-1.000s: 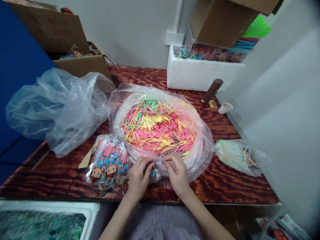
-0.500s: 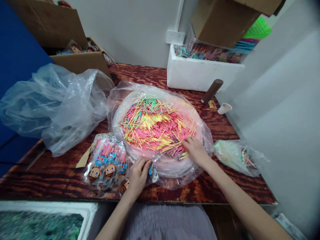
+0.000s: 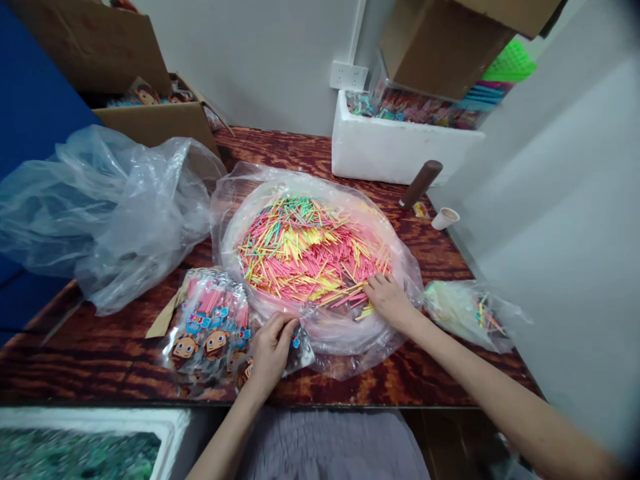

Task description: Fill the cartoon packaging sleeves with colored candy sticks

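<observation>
My left hand (image 3: 273,347) is closed, thumb against fingers, on the edge of a small clear printed bag (image 3: 300,355) at the table's front. Left of it lies a pile of similar bags (image 3: 213,327), printed with cartoon monkey faces and holding pink sticks. Thin pink, yellow and green sticks (image 3: 320,257) fill a wide round container lined with a clear plastic bag (image 3: 345,343). At the right side of the heap, my right hand (image 3: 393,303) has its fingers bent and pinched on some sticks; its fingertips are partly hidden.
A crumpled clear bag (image 3: 135,207) and a cardboard box (image 3: 160,123) stand left. A white foam box (image 3: 400,150) is at the back. On the right are a brown cylinder (image 3: 421,185), a paper cup (image 3: 445,218) and a small bag of sticks (image 3: 470,310).
The view has shifted slightly, moving everything a little to the left. Both hands keep nearly the same places, left on the printed bag and right at the sticks.
</observation>
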{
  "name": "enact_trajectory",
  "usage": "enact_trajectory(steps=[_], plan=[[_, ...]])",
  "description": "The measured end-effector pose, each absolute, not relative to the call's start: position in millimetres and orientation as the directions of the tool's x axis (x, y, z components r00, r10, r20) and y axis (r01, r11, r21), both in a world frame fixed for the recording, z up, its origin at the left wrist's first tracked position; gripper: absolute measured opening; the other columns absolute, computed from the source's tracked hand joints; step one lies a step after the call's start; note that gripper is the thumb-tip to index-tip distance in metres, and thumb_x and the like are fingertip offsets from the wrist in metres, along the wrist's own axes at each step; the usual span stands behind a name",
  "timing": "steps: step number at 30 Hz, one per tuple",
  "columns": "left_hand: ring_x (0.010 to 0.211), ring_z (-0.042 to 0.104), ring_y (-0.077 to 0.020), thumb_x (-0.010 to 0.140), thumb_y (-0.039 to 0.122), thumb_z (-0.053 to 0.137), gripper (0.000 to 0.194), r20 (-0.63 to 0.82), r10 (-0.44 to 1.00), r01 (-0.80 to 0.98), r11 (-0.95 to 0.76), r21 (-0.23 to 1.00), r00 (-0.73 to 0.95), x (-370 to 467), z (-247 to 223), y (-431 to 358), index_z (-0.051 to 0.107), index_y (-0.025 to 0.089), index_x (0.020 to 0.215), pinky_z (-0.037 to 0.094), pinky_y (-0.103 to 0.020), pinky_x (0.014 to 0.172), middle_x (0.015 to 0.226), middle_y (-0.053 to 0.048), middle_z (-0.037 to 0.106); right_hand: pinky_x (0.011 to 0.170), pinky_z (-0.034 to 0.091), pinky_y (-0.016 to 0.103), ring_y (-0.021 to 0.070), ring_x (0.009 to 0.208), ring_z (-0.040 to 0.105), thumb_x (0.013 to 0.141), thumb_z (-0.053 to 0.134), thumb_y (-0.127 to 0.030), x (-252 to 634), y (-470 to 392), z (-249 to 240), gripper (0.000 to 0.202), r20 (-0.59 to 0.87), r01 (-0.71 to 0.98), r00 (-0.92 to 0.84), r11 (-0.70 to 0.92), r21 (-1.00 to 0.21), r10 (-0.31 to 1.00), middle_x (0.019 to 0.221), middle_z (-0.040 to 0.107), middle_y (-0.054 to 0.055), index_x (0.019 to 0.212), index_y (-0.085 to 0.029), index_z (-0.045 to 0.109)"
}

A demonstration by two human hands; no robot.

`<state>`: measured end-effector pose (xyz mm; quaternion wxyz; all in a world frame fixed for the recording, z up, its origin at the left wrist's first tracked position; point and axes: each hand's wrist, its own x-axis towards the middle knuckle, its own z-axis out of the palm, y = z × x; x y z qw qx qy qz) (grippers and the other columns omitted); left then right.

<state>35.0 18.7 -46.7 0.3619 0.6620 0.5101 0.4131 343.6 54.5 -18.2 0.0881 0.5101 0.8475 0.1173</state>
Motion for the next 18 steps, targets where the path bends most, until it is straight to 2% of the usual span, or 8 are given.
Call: enact_trajectory(steps=[2, 4, 7, 10, 14, 18], plan=[[0.079, 0.06, -0.0163, 0.093, 0.028, 0.052, 0.018, 0.181, 0.975, 0.367, -0.216, 0.905, 0.128, 35, -45, 19, 0.066, 0.019, 0.085, 0.043, -0.026, 0.074, 0.082, -0.002, 0.065, 0.078, 0.034, 0.037, 0.0272, 0.09, 0.052, 0.091, 0.051, -0.014, 349, 54, -21, 0.012, -0.013, 0.851, -0.479, 0.468, 0.238, 0.878, 0.095, 0.064, 0.011, 0.092, -0.015, 0.063], [0.078, 0.06, -0.0161, 0.092, 0.029, 0.052, 0.018, 0.181, 0.976, 0.358, -0.213, 0.909, 0.121, 35, -42, 18, 0.066, 0.019, 0.084, 0.043, -0.025, 0.073, 0.081, -0.001, 0.064, 0.08, 0.035, 0.036, 0.0258, 0.089, 0.053, 0.092, 0.048, -0.014, 356, 53, -24, 0.015, 0.041, 0.884, -0.458, 0.45, 0.128, 0.888, 0.093, 0.065, 0.011, 0.092, -0.016, 0.063], [0.077, 0.059, -0.0156, 0.093, 0.029, 0.053, 0.018, 0.181, 0.977, 0.35, -0.208, 0.913, 0.108, 34, -38, 16, 0.066, 0.019, 0.083, 0.042, -0.025, 0.072, 0.079, -0.001, 0.064, 0.083, 0.036, 0.035, 0.0244, 0.091, 0.057, 0.094, 0.043, -0.015, 365, 55, -28, 0.019, 0.154, 0.918, -0.343, 0.365, -0.156, 0.927, 0.094, 0.068, 0.01, 0.097, -0.017, 0.062], [0.076, 0.059, -0.0153, 0.092, 0.028, 0.053, 0.018, 0.188, 0.976, 0.35, -0.214, 0.912, 0.108, 37, -32, 16, 0.065, 0.019, 0.083, 0.042, -0.025, 0.072, 0.079, -0.001, 0.063, 0.082, 0.038, 0.034, 0.0238, 0.09, 0.059, 0.095, 0.039, -0.02, 369, 61, -29, 0.022, 0.183, 0.871, -0.227, 0.283, -0.401, 0.957, 0.092, 0.068, 0.009, 0.092, -0.019, 0.061], [0.076, 0.058, -0.0152, 0.092, 0.028, 0.053, 0.018, 0.202, 0.97, 0.329, -0.235, 0.914, 0.132, 45, -24, 19, 0.065, 0.019, 0.082, 0.042, -0.025, 0.071, 0.078, -0.001, 0.063, 0.067, 0.039, 0.029, 0.0205, 0.07, 0.057, 0.094, 0.04, -0.026, 365, 72, -31, 0.025, 0.155, 0.846, -0.176, 0.229, -0.481, 0.972, 0.072, 0.062, 0.004, 0.072, -0.022, 0.053], [0.075, 0.057, -0.0152, 0.092, 0.027, 0.053, 0.018, 0.193, 0.971, 0.298, -0.227, 0.927, 0.138, 50, -20, 21, 0.065, 0.018, 0.081, 0.042, -0.024, 0.071, 0.077, -0.001, 0.063, 0.062, 0.038, 0.027, 0.0196, 0.067, 0.057, 0.091, 0.04, -0.026, 362, 75, -35, 0.018, 0.15, 0.827, -0.108, 0.173, -0.535, 0.983, 0.072, 0.061, 0.003, 0.075, -0.023, 0.047]])
